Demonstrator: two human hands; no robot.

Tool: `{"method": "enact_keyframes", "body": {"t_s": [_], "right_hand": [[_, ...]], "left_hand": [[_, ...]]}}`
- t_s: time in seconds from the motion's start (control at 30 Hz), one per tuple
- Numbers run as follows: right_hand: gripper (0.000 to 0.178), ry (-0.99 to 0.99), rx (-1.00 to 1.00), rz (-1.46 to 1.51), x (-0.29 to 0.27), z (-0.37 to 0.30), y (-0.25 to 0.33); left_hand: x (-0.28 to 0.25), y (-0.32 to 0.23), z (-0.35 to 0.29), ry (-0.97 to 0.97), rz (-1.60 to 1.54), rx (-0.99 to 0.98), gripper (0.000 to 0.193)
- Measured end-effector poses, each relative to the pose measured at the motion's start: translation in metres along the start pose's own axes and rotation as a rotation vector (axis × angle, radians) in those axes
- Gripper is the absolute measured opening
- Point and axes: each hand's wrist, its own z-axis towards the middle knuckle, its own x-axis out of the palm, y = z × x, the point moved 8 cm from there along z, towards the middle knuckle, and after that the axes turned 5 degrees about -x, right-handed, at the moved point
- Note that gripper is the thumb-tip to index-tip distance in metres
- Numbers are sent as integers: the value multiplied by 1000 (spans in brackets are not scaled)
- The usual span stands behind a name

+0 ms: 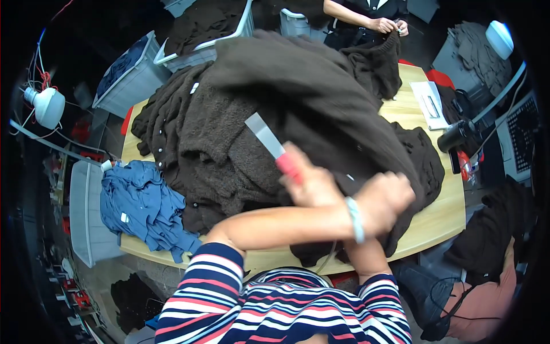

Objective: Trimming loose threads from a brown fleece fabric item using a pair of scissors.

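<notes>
My forearms cross, the left one lying over the right. My right hand (315, 180) is closed round a tool with a red handle and a flat metal blade (265, 135), pointing up and left over the pile. Farther right, my left hand (385, 202), with a pale band at its wrist, is closed at the lower right edge of a dark brown garment (309, 80). That garment is smeared by motion and arches over the heap of dark brown knit garments (217, 143). Small white tags show on the cloth.
Blue garments (137, 200) lie at the table's (447, 195) left edge. Lamps (48, 108) (499, 39) flank the table. Beyond it stand grey bins (129, 80) and a person whose hands (389, 26) hold dark cloth. Another person (475, 309) is close at lower right. A paper (428, 106) lies at right.
</notes>
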Motion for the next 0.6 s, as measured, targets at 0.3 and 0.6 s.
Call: {"method": "enact_keyframes", "body": {"t_s": [0.3,0.6], "right_hand": [[38,-113,709,-172,-185,-61,-249],[40,-598,14,-1010,-147,-226,-226]], "left_hand": [[45,-30,-39,-89,-94,135,26],[-159,140,-149,-443,872,-494,61]]}}
